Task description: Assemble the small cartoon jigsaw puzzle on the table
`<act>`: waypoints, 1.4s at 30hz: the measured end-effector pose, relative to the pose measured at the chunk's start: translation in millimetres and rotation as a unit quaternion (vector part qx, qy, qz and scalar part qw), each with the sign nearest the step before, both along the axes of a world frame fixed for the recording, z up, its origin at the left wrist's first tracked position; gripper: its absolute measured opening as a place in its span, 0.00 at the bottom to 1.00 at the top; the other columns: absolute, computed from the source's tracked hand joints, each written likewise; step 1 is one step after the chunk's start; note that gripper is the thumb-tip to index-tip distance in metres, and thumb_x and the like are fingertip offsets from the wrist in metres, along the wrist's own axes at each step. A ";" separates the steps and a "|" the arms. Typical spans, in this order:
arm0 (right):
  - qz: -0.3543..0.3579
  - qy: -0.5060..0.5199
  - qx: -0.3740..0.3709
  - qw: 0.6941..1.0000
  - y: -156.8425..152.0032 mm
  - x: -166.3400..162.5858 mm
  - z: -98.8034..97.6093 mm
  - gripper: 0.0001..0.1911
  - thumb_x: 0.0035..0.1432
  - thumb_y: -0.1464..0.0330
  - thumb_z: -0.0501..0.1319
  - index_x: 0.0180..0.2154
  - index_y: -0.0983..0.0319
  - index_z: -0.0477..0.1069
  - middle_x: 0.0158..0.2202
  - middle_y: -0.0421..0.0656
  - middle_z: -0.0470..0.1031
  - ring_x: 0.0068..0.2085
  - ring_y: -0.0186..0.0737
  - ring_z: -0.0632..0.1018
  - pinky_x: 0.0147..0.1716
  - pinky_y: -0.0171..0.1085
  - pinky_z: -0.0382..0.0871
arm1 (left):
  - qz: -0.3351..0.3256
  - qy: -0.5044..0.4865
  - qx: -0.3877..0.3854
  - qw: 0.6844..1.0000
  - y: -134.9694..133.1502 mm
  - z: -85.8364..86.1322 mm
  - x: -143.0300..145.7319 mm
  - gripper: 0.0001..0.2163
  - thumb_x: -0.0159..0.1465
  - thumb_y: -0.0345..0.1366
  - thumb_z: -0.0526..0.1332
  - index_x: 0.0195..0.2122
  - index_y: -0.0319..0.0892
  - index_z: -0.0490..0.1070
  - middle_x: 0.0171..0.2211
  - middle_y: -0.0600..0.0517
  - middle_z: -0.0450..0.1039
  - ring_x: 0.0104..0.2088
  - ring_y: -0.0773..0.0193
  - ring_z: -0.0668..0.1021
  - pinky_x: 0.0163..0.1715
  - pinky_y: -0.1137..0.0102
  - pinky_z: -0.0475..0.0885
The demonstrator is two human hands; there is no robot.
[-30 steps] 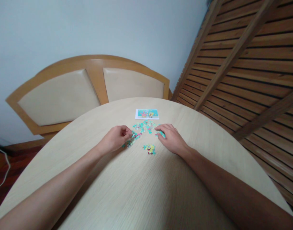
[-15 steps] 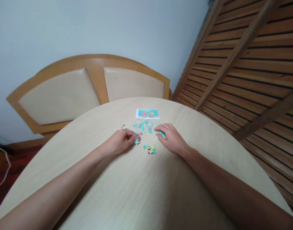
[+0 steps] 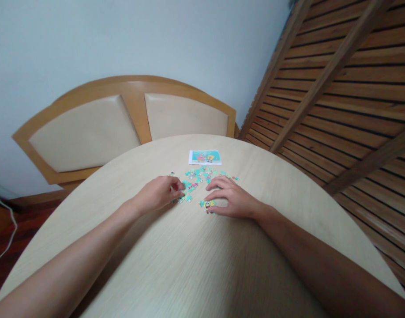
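Observation:
Several small teal and pink puzzle pieces [image 3: 198, 176] lie scattered on a round pale wooden table [image 3: 196, 256]. My left hand [image 3: 160, 193] rests at the left edge of the pile, its fingers curled over a few pieces near its fingertips; what it grips is hidden. My right hand [image 3: 229, 198] lies to the right with its fingers spread, covering part of a small joined yellow patch [image 3: 207, 204] of the puzzle. A printed reference picture [image 3: 204, 157] lies flat just beyond the pile.
A wooden bench back with two beige padded panels [image 3: 123, 126] stands behind the table against a pale blue wall. A slatted wooden frame [image 3: 338, 88] leans at the right. A white cable [image 3: 5, 238] hangs at the far left above a dark floor.
My right hand has slid left and toward me, onto the joined yellow patch. My left hand has moved a little back toward the pile's left edge.

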State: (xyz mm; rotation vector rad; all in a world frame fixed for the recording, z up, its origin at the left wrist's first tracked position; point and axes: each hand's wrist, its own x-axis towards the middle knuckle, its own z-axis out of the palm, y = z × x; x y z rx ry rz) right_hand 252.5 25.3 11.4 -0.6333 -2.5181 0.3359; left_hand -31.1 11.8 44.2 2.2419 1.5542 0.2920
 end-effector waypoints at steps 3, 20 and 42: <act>0.023 0.003 -0.001 1.000 0.7 0.8 0.1 0.11 0.57 0.58 0.70 0.41 0.53 0.82 0.48 0.46 0.76 0.54 0.49 0.73 0.58 0.51 0.64 | -0.018 0.026 -0.026 0.999 -1.6 0.4 -3.7 0.14 0.59 0.46 0.64 0.40 0.43 0.77 0.36 0.50 0.80 0.31 0.62 0.76 0.30 0.71 0.65; -0.014 0.029 -0.003 0.999 3.4 -2.1 -2.6 0.09 0.66 0.67 0.60 0.41 0.57 0.80 0.43 0.46 0.78 0.49 0.45 0.75 0.53 0.48 0.68 | 0.047 0.008 -0.049 0.998 11.5 3.3 -21.0 0.15 0.57 0.46 0.65 0.42 0.44 0.78 0.35 0.49 0.81 0.35 0.59 0.80 0.33 0.71 0.67; 0.031 0.020 0.033 0.999 3.3 -4.1 -4.9 0.08 0.62 0.63 0.66 0.41 0.57 0.81 0.44 0.47 0.77 0.49 0.46 0.75 0.54 0.48 0.68 | -0.025 -0.007 -0.053 0.998 -2.2 6.7 -4.6 0.07 0.60 0.39 0.61 0.33 0.41 0.74 0.26 0.54 0.73 0.26 0.66 0.70 0.27 0.72 0.62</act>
